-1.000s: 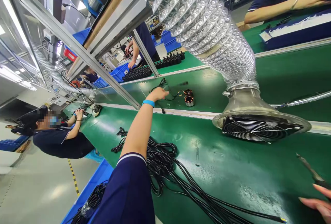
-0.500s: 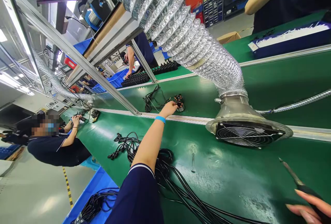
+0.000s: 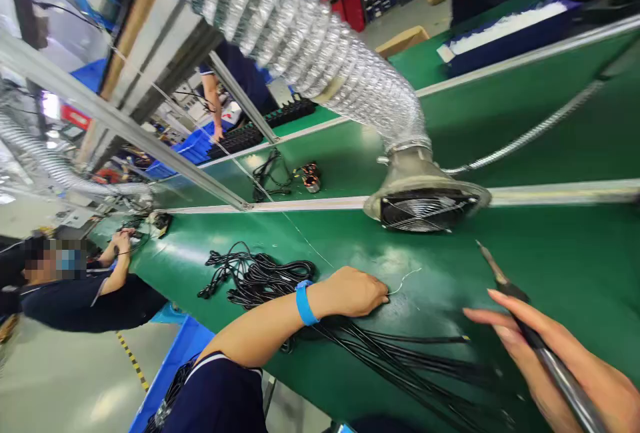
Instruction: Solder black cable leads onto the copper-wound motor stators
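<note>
My left hand, with a blue wristband, is closed over the bench on thin solder wire. A short end of the wire sticks out past the fingers, and the rest runs up to the overhead frame. My right hand grips a soldering iron, its tip pointing away from me toward the fan. Black cables lie bundled under and beside my left forearm, their ends fanning right. Farther back are copper-wound stators beside a coiled black cord.
A fume hood with a fan hangs low over the bench from a foil duct. A metal post rises at the far side. Co-workers sit left and across. A blue bin with cables stands below the bench edge.
My left hand has come back from the stators to the near bench, drawing the solder wire along. My right hand and the soldering iron have moved further into view.
</note>
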Tool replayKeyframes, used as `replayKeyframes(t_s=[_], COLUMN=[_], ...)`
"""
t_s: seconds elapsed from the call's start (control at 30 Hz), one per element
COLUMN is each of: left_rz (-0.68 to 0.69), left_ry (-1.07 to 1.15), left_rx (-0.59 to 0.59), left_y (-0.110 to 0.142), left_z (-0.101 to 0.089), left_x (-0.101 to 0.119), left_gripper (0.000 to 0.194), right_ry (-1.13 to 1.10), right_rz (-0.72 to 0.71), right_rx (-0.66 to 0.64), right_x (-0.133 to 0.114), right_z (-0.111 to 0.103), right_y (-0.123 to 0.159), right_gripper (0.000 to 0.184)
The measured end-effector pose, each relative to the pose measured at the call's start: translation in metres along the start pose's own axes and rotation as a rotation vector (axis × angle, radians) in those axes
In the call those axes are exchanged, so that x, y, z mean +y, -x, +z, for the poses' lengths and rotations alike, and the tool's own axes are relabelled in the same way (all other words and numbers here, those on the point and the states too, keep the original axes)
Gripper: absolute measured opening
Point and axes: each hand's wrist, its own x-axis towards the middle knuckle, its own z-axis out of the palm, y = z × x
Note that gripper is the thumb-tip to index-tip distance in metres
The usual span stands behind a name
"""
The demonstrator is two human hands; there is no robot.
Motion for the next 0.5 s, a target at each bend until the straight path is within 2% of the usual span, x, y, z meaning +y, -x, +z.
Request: replayKeyframes(t_s=[0.03,0.13,0.3,0.4,0.5], left_rz=[0.080,0.230,0.233,0.218,0.142], left_ry=[-0.049,-0.074,0.077,0.142,0.137], left_rx=[0.019,0.050,-0.031,-0.054,-0.054], left_y=[-0.006,-0.024,-0.043,-0.040,-0.021], left_z=[0.003,0.005,-0.015,-0.028,-0.033], left_x=[0.011,0.041,0.079,0.082,0.056], left_gripper=[0.027,0.033,0.045,0.043,0.041], right_ry=[-0.013,-0.007,0.026,0.057,0.012], right_rz=[-0.009,-0.082,-0.183,-0.193,-0.083], right_rx=[-0.024,0.069,0.078,0.075,0.003], right_x=[-0.005,-0.011,-0.010,-0.011,-0.010], right_z=[-0.004,-0.009,-0.010,-0.013,-0.010], right_y=[-0.003,-0.009,-0.011,-0.009,-0.003], right_gripper=[0.032,0.033,0.033,0.034,0.043])
